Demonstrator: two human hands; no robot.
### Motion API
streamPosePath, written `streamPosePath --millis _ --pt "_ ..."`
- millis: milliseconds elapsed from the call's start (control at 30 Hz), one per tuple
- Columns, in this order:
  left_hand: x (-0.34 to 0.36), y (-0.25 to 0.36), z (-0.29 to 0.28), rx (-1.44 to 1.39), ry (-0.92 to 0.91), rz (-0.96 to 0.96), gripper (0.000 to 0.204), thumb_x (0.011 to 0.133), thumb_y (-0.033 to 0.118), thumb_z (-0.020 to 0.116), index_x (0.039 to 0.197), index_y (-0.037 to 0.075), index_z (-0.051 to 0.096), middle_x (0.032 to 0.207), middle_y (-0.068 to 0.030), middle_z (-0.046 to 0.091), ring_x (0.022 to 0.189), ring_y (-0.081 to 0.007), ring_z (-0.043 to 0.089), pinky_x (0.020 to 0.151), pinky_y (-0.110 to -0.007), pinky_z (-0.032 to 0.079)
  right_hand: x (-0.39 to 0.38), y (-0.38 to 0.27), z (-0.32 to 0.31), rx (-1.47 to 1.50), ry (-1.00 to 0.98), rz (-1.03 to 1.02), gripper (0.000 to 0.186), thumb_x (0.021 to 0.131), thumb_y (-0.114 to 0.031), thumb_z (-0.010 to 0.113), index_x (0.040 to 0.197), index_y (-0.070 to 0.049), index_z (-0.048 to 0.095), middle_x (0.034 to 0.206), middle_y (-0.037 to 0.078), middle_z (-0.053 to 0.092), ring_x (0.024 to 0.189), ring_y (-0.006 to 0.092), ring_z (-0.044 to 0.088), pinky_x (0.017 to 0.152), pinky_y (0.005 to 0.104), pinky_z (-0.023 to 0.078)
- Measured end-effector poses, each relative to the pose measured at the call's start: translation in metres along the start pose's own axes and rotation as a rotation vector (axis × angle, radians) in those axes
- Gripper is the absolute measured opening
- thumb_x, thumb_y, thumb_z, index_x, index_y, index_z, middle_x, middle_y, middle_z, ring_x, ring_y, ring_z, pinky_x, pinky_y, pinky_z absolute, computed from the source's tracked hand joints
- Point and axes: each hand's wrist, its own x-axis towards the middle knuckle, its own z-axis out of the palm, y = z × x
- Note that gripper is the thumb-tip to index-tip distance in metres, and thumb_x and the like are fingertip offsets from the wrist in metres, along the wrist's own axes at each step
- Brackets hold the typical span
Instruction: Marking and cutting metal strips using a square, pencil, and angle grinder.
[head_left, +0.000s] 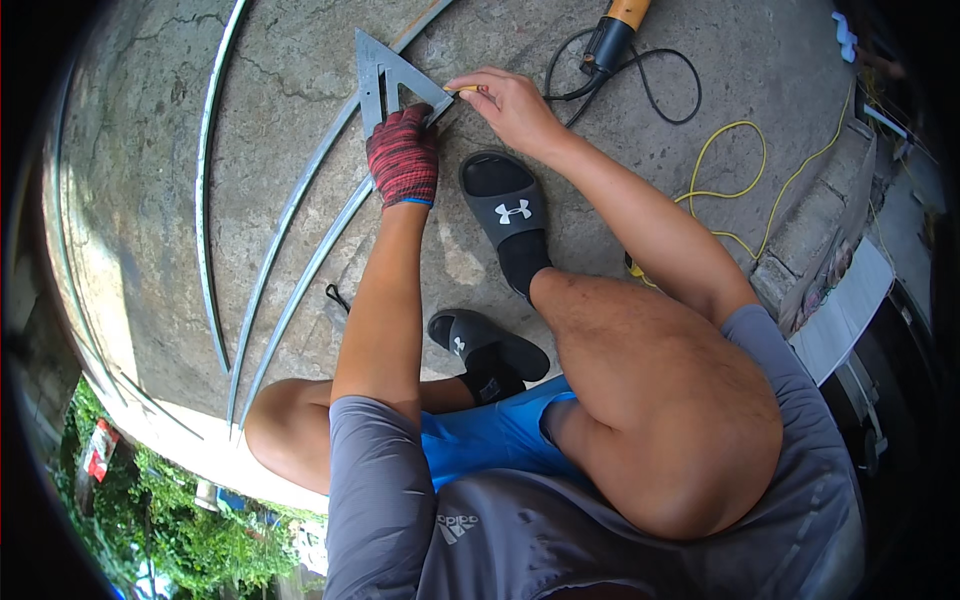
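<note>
Slippage risk, upper centre of frame: left grip [404,155] clamped on metal square [402,74], right grip [520,115] pinching yellow pencil [465,89], I could lose alignment if the metal strip [330,228] beneath rolls.

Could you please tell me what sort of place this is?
Probably an outdoor or open-sided work area: long metal strips stretch over cracked concrete ground, a corded power tool lies there, and green foliage shows at lower left.

Head-worn fisheye view — facing downward
</note>
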Motion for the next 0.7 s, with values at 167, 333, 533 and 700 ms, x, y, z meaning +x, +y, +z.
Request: streamPosePath --millis 167,333,533,700 --pt "-0.003 -0.002 -0.004 -0.013 0.003 0.018 0.027 0.080 0.020 0.074 0.106 0.017 0.071 0.105 -0.0103 0.069 0.095 -0.0342 0.065 0.085 -0.044 0.051 -0.012 0.003 -0.012 -0.175 -0.113 0.045 0.018 0.093 -0.013 0.063 0.106 -0.002 0.070 0.094 0.016 0.067 0.082 0.0312 0.066 0.075 0.0371 0.051" --pt "-0.026 -0.005 -0.013 0.010 0.100 0.054 0.018 0.080 0.017 0.074 0.096 0.011 0.071 0.108 -0.0110 0.068 0.094 -0.0352 0.065 0.080 -0.045 0.053 -0.026 0.005 -0.025 -0.045 0.031 0.116 0.022 0.096 -0.019 0.062 0.101 0.001 0.068 0.088 0.014 0.064 0.075 0.0295 0.062 0.072 0.0369 0.049" --pt "-0.125 -0.010 -0.001 0.022 -0.084 0.003 0.020 0.082 0.014 0.066 0.101 0.007 0.062 0.105 -0.0127 0.062 0.085 -0.0359 0.061 0.076 -0.047 0.049 -0.033 0.016 -0.027 -0.011 0.027 0.258 0.028 0.100 -0.024 0.056 0.101 0.002 0.066 0.089 0.013 0.064 0.074 0.0242 0.064 0.068 0.0345 0.053" --pt "-0.184 -0.007 0.012 0.070 -0.292 -0.113 0.015 0.085 0.018 0.064 0.097 0.009 0.063 0.106 -0.0148 0.063 0.086 -0.0378 0.065 0.076 -0.049 0.052 -0.034 -0.006 -0.021 0.174 -0.038 0.346 0.029 0.104 -0.022 0.049 0.111 0.002 0.064 0.090 0.012 0.065 0.076 0.0201 0.066 0.071 0.0320 0.058"
